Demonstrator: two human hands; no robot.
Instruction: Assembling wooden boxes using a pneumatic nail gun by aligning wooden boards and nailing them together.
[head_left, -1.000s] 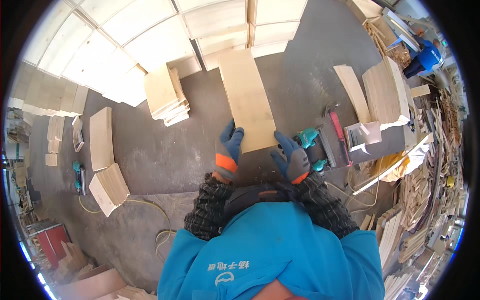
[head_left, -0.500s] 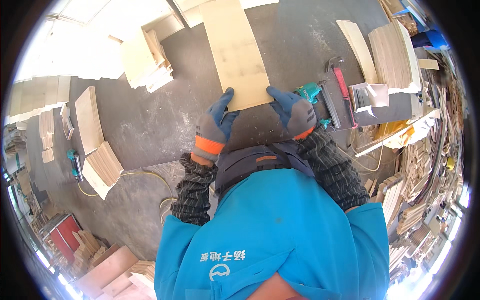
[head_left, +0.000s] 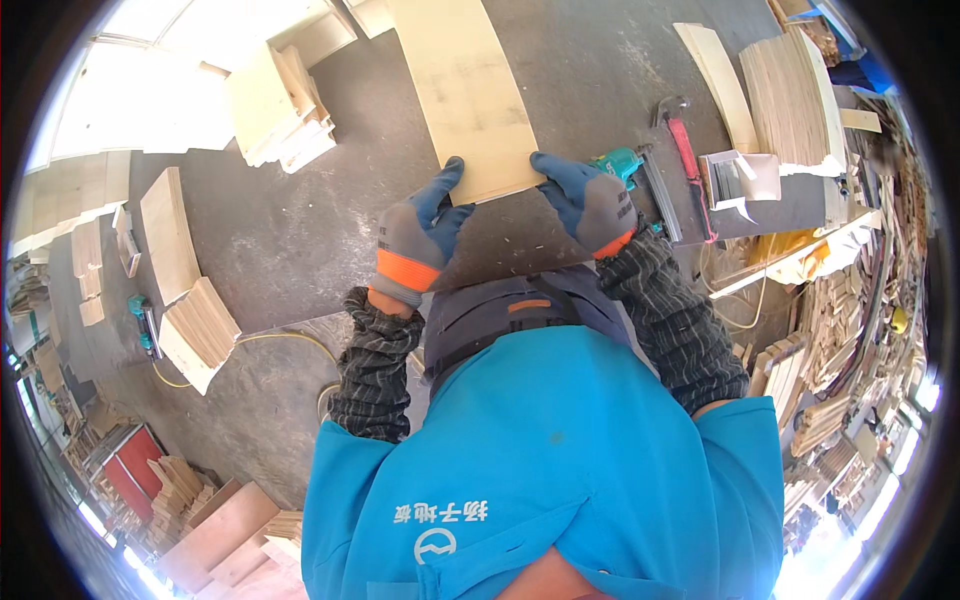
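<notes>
A long pale wooden board (head_left: 475, 100) stretches away from me over the dark worktable. My left hand (head_left: 422, 225), in a grey and blue glove with an orange cuff, grips the board's near left corner, thumb on top. At the near right corner my right hand (head_left: 588, 205), gloved alike, holds the edge with its thumb on the upper face. The fingers under the board are partly hidden. Close to the right hand lies a teal nail gun (head_left: 620, 165), and beyond it a hammer with a red handle (head_left: 686, 150).
The dark worktable (head_left: 330, 220) carries a board stack (head_left: 275, 105) at far left and another stack (head_left: 790, 100) at right. A small open box (head_left: 745, 178) sits near the hammer. More boards (head_left: 200, 325) and a second nail gun (head_left: 146, 325) are at left, with a yellow hose (head_left: 290, 335) below.
Both hands and the board's near end have shifted slightly away from me. My grip on the two corners stays the same.
</notes>
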